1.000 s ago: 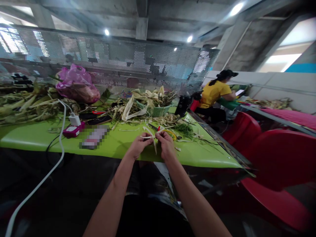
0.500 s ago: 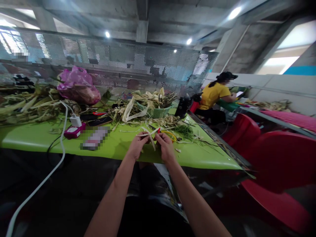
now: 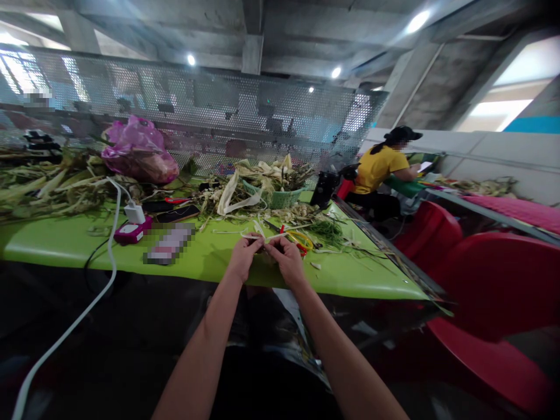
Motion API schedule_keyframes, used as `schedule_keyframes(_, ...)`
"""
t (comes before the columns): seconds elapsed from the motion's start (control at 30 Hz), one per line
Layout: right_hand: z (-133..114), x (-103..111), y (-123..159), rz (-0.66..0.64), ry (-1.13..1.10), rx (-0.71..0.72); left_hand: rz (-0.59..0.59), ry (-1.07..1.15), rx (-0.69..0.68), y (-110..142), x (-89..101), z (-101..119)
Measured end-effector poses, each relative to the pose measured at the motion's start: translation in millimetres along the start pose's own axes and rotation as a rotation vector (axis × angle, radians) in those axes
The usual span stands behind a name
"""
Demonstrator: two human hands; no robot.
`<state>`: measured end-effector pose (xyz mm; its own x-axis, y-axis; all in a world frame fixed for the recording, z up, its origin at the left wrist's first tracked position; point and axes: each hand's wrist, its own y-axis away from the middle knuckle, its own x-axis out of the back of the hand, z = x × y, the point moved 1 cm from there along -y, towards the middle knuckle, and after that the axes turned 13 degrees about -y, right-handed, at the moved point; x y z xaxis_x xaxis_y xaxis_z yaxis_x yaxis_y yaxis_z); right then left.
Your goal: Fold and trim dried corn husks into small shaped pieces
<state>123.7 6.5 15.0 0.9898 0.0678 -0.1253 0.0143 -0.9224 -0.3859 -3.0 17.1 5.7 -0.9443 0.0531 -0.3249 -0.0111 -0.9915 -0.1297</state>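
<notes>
My left hand (image 3: 242, 257) and my right hand (image 3: 285, 259) are close together over the near edge of the green table (image 3: 61, 242). Both are closed in a pinch on thin pale strips of corn husk (image 3: 261, 235), which stick out above and to both sides of my fingers. Just beyond my right hand lie scissors with yellow and red handles (image 3: 300, 240). Loose husk scraps and green stems (image 3: 329, 230) are scattered on the table past them.
A green basket (image 3: 280, 197) heaped with husks stands behind. At the left are a husk pile (image 3: 48, 186), a pink plastic bag (image 3: 137, 149), a white cable with charger (image 3: 133, 213) and a phone (image 3: 177, 213). A person in yellow (image 3: 380, 169) sits at the right, by red chairs (image 3: 490, 274).
My hands have come closer together and moved slightly up the table. The husk strip that hung down between them now lies more level across my fingertips.
</notes>
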Motion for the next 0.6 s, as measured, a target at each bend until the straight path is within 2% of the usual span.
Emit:
schedule_keyframes(0.13, 4.8, 5.0, -2.8, 0.020, -0.038, -0.017, 0.050, 0.101, 0.026, -5.1, 4.4, -2.3)
schedule_keyframes(0.27, 7.6, 2.3, -4.6, -0.037, -0.062, -0.022, -0.021, 0.224, 0.062, -4.3, 4.6, -0.7)
schedule_keyframes(0.4, 6.8, -3.3, -4.8, -0.106, -0.050, -0.009, -0.082, 0.161, 0.085, 1.0, 1.9, 4.0)
schedule_keyframes(0.6, 7.7, -1.1, -4.1, -0.089, 0.047, 0.050, -0.037, 0.147, 0.070, 1.6, -1.0, 4.5)
